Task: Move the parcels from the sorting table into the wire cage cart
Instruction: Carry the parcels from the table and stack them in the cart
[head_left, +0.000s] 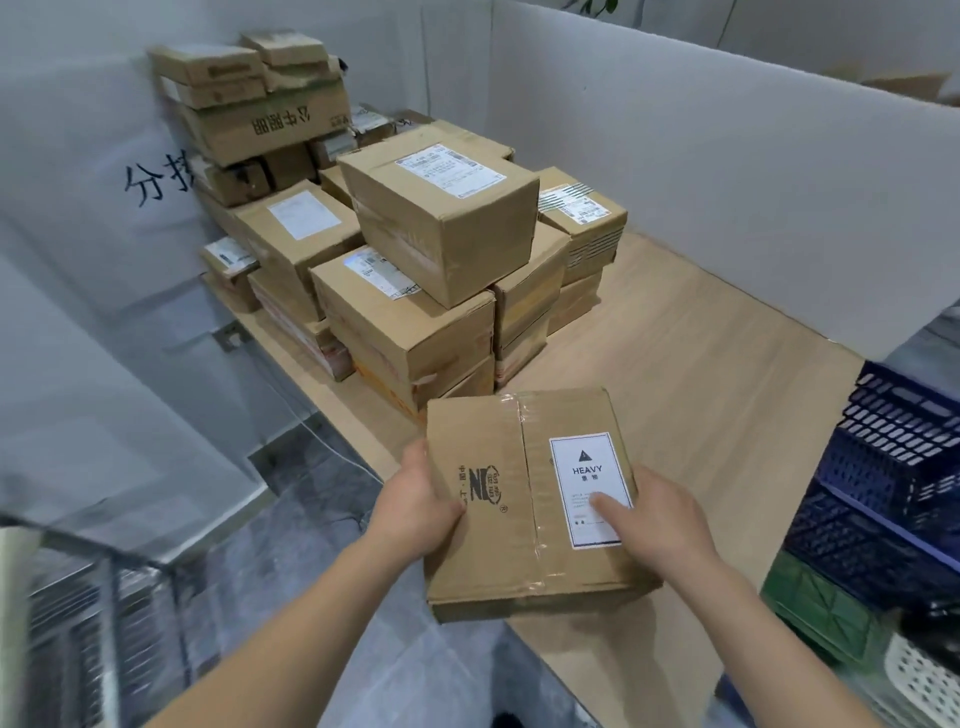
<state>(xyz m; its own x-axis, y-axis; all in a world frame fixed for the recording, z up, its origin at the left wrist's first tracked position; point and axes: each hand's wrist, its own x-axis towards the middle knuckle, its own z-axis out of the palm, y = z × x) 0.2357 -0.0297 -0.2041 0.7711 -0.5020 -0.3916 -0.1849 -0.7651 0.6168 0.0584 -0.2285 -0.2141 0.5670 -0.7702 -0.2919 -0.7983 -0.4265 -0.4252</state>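
A flat cardboard parcel (498, 545) with a white HEAVY label sits between my hands at the near edge of the wooden sorting table (691, 374). My left hand (415, 506) grips its left side, thumb on top. My right hand (657, 517) grips its right side, thumb lying on the label. Behind it stands a pile of several more taped cardboard parcels (415, 260), stacked two and three high toward the back left corner. The wire cage cart (93, 613) shows at the lower left, blurred.
White partition boards (727, 171) wall the table at the back and right. Blue and green plastic crates (883, 499) are stacked at the right, with a white basket (924, 675) below. Grey tiled floor (322, 519) lies between table and cart.
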